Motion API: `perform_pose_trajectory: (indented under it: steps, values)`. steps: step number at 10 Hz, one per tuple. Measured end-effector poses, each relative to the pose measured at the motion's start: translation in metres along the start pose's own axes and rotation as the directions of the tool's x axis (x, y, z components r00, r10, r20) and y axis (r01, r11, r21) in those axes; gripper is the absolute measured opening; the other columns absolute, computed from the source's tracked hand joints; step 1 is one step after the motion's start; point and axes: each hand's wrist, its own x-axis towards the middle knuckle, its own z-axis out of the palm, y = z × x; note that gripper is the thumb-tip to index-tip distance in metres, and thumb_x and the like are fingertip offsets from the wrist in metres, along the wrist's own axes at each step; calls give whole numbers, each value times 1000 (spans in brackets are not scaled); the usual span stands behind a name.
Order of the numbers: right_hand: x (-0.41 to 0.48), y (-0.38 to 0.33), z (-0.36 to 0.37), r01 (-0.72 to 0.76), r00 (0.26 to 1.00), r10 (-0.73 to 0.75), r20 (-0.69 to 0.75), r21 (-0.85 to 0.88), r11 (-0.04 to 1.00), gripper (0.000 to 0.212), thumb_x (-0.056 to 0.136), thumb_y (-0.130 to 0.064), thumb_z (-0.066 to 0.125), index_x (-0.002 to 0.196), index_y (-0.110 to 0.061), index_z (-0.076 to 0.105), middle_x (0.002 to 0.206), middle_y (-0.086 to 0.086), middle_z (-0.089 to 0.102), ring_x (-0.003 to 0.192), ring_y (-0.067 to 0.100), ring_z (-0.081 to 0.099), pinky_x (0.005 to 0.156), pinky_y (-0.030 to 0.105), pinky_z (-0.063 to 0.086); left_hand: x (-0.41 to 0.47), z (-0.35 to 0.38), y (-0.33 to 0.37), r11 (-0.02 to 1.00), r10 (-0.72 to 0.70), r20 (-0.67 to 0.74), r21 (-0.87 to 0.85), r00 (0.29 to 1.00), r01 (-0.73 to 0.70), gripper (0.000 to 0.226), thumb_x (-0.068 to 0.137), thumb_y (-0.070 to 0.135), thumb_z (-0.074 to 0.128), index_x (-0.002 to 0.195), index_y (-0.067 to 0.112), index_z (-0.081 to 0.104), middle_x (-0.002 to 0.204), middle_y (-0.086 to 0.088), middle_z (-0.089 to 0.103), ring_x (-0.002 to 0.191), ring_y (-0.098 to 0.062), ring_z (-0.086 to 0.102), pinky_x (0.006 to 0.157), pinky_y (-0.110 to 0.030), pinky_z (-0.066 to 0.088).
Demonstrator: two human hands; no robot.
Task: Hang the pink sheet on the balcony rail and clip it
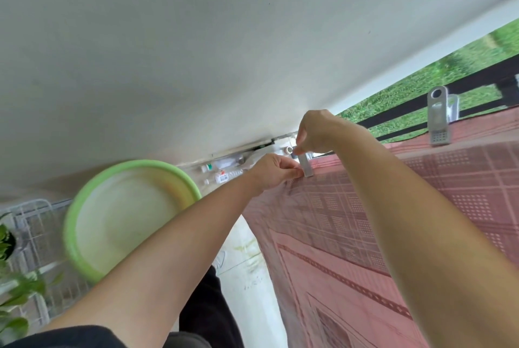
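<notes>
Pink sheet (393, 221) already draped over balcony rail (393, 115), fastened toward 3 o'clock by one clip (437, 120). Pinching second clip (306, 166) in right grip (317, 134) (probably not seated yet), pinching the sheet's corner at its 9 o'clock in left grip (272, 173). Remaining: seating it.
</notes>
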Motion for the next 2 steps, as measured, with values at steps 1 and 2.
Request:
perform_pose_trajectory:
  steps: [1,2]
  values:
    - [3,6,9,10,1000,-10,-3,-32,999,43,90,-36,70,118,-3,66,114,15,69,104,30,64,92,42,54,-2,-3,3,1000,-1,19,15,1000,1,10,85,22,74,94,18,78,83,3,72,75,-3,59,74,-16,42]
    - [-1,14,19,12,1000,-13,-5,-27,1000,50,93,-39,66,127,-4,58,125,14,62,112,32,59,96,44,51,-8,-6,5,989,-3,-33,149,999,8,4,82,31,77,82,26,77,75,2,66,65,-4,53,67,-20,42]
